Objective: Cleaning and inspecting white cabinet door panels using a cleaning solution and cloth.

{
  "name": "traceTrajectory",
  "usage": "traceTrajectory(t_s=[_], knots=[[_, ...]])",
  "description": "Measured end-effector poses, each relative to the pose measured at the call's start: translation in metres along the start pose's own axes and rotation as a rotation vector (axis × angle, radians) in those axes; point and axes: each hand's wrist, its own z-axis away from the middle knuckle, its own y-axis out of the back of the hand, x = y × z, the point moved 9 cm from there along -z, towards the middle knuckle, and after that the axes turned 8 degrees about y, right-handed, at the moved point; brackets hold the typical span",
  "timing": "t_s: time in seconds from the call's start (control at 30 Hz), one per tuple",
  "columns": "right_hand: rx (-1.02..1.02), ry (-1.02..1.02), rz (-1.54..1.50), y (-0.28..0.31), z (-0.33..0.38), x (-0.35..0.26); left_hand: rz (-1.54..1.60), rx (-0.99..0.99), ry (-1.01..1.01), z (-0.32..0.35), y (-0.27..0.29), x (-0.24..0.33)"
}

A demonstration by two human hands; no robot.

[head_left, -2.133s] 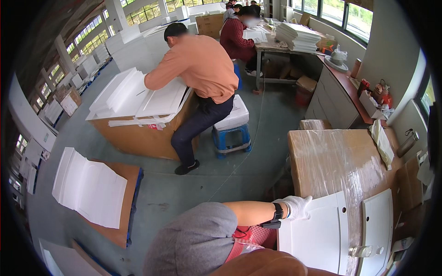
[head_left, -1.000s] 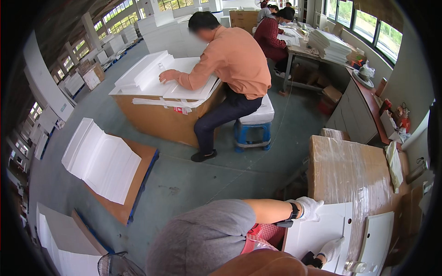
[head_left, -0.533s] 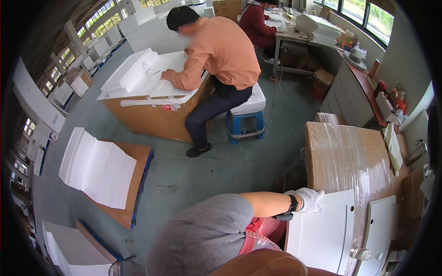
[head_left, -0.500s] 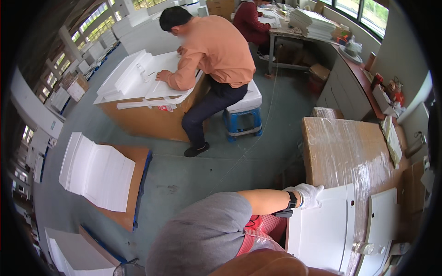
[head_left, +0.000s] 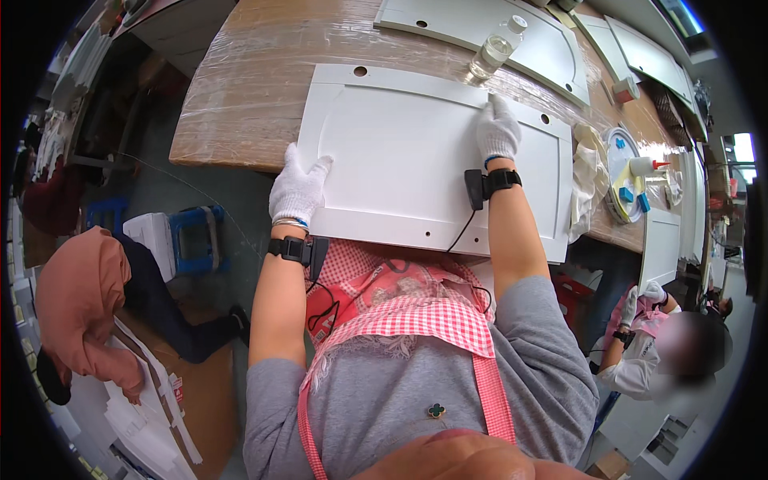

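Observation:
A white cabinet door [head_left: 400,152] with a raised frame and round holes lies before me, overhanging the near edge of the plastic-wrapped bench. My left hand [head_left: 300,182], in a white knit glove, grips its left edge, thumb laid on the top face. Farther right, my right hand [head_left: 498,132], gloved too, reaches across the door with its fingers together and the tips at the far edge. Just beyond those fingertips stands a clear bottle [head_left: 494,52] of liquid with a white cap. The undersides of the door and of the fingers are hidden.
Another white door [head_left: 488,36] lies at the back. To the right are a crumpled cloth [head_left: 588,172] and a round lid [head_left: 620,180] bearing blue pieces and a red-tipped bottle [head_left: 646,166]. One co-worker [head_left: 84,296] bends at the left; another [head_left: 640,336] is at the right.
My view has swung from the room at the left down to the bench. Both my hands now show; before, only the left was visible, at the door's edge.

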Motion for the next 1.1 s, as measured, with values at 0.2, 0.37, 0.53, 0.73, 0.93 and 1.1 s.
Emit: traceTrajectory(t_s=[0.2, 0.37, 0.53, 0.73, 0.93, 1.1], knots=[[-0.095, -0.138, 0.453, 0.028, -0.012, 0.074, 0.003, 0.062, 0.047, 0.011, 0.006, -0.009], [-0.324, 0.153, 0.294, -0.073, 0.004, -0.078, 0.0, 0.091, 0.002, 0.01, 0.008, -0.006], [-0.502, 0.443, 0.067, -0.136, 0.044, -0.195, -0.023, 0.081, 0.005, 0.003, 0.005, -0.008], [-0.182, 0.286, -0.022, -0.081, 0.01, -0.109, -0.016, 0.068, 0.002, 0.002, 0.004, -0.004], [-0.344, 0.403, 0.006, -0.1, 0.027, -0.145, -0.005, 0.058, 0.007, 0.002, 0.005, -0.01], [-0.287, 0.313, 0.022, -0.091, 0.024, -0.136, -0.038, 0.056, 0.011, 0.001, 0.004, -0.008]])
